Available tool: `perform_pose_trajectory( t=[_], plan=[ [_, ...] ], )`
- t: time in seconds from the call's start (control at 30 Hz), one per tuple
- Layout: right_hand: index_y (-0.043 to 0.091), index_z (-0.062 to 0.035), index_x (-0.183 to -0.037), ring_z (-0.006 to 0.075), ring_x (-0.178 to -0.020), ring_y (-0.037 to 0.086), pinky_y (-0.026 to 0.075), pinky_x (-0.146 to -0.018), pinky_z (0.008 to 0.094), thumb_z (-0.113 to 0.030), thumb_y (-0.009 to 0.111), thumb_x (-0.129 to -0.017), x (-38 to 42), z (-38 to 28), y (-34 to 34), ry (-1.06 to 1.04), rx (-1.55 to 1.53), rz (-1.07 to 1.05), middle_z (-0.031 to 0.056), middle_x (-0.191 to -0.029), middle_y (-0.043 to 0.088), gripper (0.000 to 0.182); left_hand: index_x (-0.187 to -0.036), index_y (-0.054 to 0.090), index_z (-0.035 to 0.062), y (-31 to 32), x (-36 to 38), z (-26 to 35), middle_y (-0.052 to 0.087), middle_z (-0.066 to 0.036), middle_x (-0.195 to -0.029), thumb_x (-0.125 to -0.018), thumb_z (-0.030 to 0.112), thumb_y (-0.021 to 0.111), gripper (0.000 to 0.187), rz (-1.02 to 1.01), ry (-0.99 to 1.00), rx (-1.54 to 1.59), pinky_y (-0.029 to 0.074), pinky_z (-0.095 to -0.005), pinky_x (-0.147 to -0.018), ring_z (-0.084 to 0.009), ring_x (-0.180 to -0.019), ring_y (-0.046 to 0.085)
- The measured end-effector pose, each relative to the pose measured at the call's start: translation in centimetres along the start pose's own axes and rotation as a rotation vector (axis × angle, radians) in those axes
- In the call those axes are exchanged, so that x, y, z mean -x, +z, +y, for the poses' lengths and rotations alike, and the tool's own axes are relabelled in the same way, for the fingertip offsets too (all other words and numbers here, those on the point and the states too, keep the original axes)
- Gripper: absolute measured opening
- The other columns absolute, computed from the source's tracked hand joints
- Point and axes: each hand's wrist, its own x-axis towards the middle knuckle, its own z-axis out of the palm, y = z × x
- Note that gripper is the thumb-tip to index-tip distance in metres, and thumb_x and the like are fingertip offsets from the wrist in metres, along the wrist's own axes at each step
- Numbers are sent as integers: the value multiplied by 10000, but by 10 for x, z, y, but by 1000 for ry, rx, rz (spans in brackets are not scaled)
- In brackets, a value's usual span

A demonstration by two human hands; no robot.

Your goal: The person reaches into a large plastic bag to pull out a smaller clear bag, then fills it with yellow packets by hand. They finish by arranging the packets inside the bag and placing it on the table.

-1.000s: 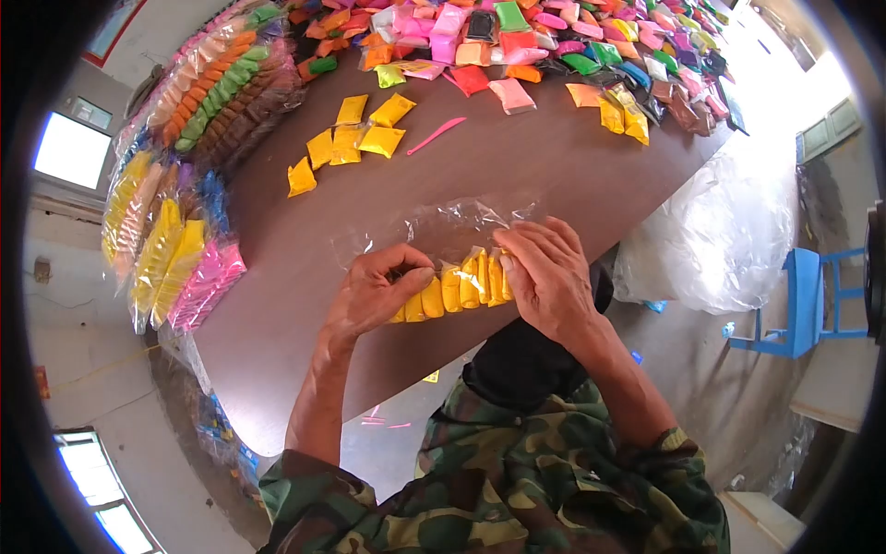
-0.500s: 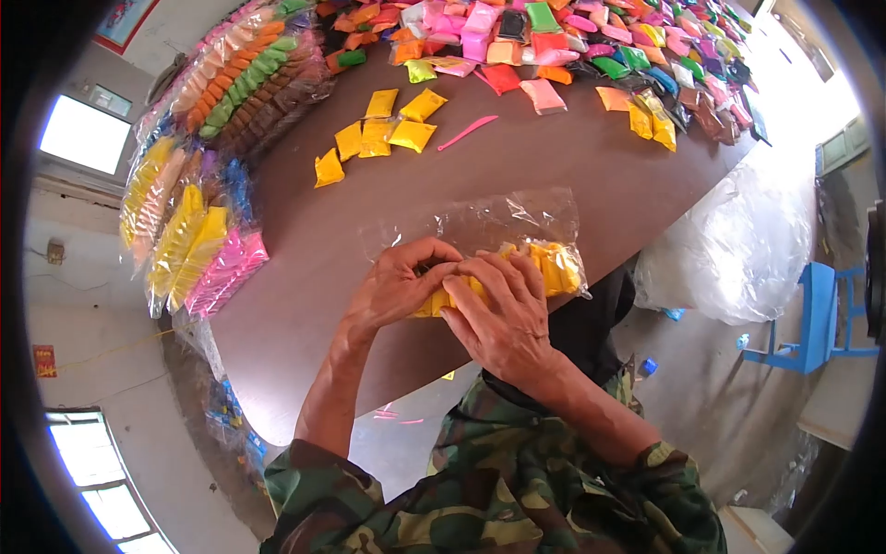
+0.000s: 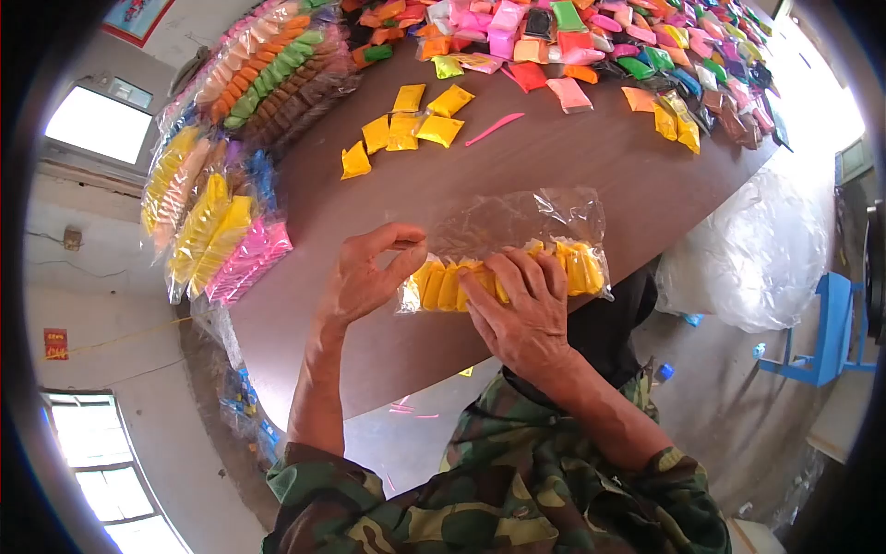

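Observation:
A clear plastic bag (image 3: 517, 214) lies on the table's near part, with a row of small yellow packets (image 3: 446, 288) inside it. My right hand (image 3: 528, 309) is over the middle of the row, its fingers bent across the packets and gripping them through the film. At the bag's left end, my left hand (image 3: 369, 277) is raised, thumb and fingertips pinched together close to the film's edge. Whether film is caught in that pinch I cannot make out. Beyond the bag, several loose yellow packets (image 3: 403, 131) lie beside a pink plastic stick (image 3: 496, 128).
A large heap of coloured packets (image 3: 572, 42) covers the table's far side. Filled clear bags (image 3: 221, 222) are stacked along the left edge. A big clear plastic sack (image 3: 738, 254) is at the right, near a blue stool (image 3: 820, 328).
My left hand has moved left, off the packets, uncovering the row's left end. My right hand stays on the row. The whole view has shifted slightly.

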Motion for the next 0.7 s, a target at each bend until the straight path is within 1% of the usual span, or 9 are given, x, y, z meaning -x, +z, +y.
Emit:
perform_pose_trajectory(
  t=[0.1,0.2,0.3,0.33,0.43,0.53,0.63,0.7],
  plan=[
    [717,-169,-1301,319,-1317,536,338,-1153,556,-185,823,-855,1,0,0,18,-45,-31,100,-1317,591,459,-1152,755,-10,-5,17,-6,791,-158,-1040,-946,205,812,303,120,83,-159,600,-331,-866,-220,-956,764],
    [717,-164,-1296,318,-1315,537,335,-1154,551,-180,827,-849,1,0,1,28,-57,-18,101,-1315,591,460,-1210,731,-3,5,39,2,783,-157,-1027,-897,254,865,426,159,-144,-128,607,-344,-837,-226,-943,763],
    [717,-157,-1289,320,-1311,539,333,-1153,549,-175,823,-848,0,0,0,26,-57,-20,100,-1313,592,454,-1285,687,-6,36,57,10,774,-163,-1053,-866,279,894,548,212,-215,-143,611,-346,-829,-231,-948,763],
    [717,-154,-1288,322,-1309,541,334,-1152,548,-174,821,-848,0,0,0,23,-59,-16,101,-1310,593,452,-1419,599,-28,47,61,4,766,-170,-1141,-878,237,901,673,198,-216,-112,607,-337,-883,-200,-993,742],
    [714,-143,-1287,325,-1303,544,337,-1149,546,-169,813,-851,1,-1,-1,19,-65,-12,103,-1306,596,448,-1465,550,-38,59,68,2,754,-177,-1188,-916,213,867,682,305,-330,58,602,-345,-915,-218,-1032,736],
    [710,-135,-1294,324,-1302,545,335,-1150,543,-169,803,-855,-2,-3,-3,23,-87,-19,107,-1303,599,450,-1446,553,-49,70,71,-9,768,-188,-1165,-964,247,815,624,346,-300,368,613,-364,-892,-218,-1014,755],
    [706,-135,-1306,322,-1305,543,324,-1156,541,-182,799,-859,-1,-4,-3,35,-97,-27,110,-1304,601,459,-1417,567,-67,72,75,-9,776,-184,-1109,-1021,231,747,526,339,-278,356,602,-352,-898,-208,-1005,750],
    [701,-138,-1315,319,-1310,540,315,-1161,543,-195,798,-861,0,-6,-1,37,-76,-21,109,-1310,599,468,-1351,619,-63,68,77,-6,780,-167,-1068,-1038,239,725,447,358,-292,305,597,-340,-868,-194,-968,748]
  ],
)
